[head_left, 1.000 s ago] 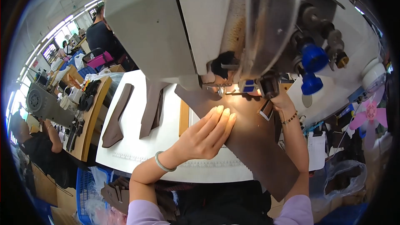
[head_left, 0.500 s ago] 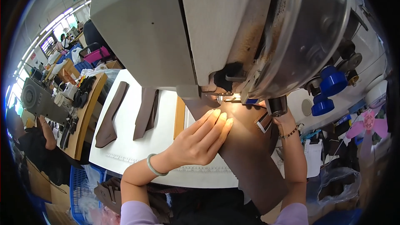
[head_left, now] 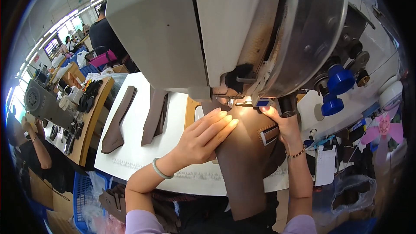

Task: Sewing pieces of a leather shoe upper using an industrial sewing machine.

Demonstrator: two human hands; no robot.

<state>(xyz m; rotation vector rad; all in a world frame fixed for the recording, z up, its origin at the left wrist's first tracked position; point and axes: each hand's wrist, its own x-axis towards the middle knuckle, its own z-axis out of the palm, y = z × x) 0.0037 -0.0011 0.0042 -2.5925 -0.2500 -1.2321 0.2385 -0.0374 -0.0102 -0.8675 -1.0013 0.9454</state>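
A brown leather piece [head_left: 242, 156] lies under the head of a grey sewing machine [head_left: 164, 30], its lower end hanging past the table's near edge toward my lap. My left hand [head_left: 201, 138] rests on the leather's left side, fingers stretched flat and together just short of the lit needle area. Right of the needle, my right hand [head_left: 286, 125] grips the leather's far right edge, thumb on top; its other fingers are mostly hidden. Near that hand, a small rectangular cut-out with a stitched border [head_left: 268, 135] shows in the leather. The needle itself is hard to make out.
Brown leather strips [head_left: 119, 121] lie on the white table [head_left: 143, 164] at left. Blue tension knobs [head_left: 340, 79] jut out at the machine's right. A blue basket [head_left: 82, 199] stands below left, a pink fan [head_left: 383, 128] at right. Another person [head_left: 37, 147] works at a bench on the left.
The leather has turned, its hanging end swinging left. My right hand has moved up and inward, its thumb now showing beside the needle area. My left hand stays nearly in place.
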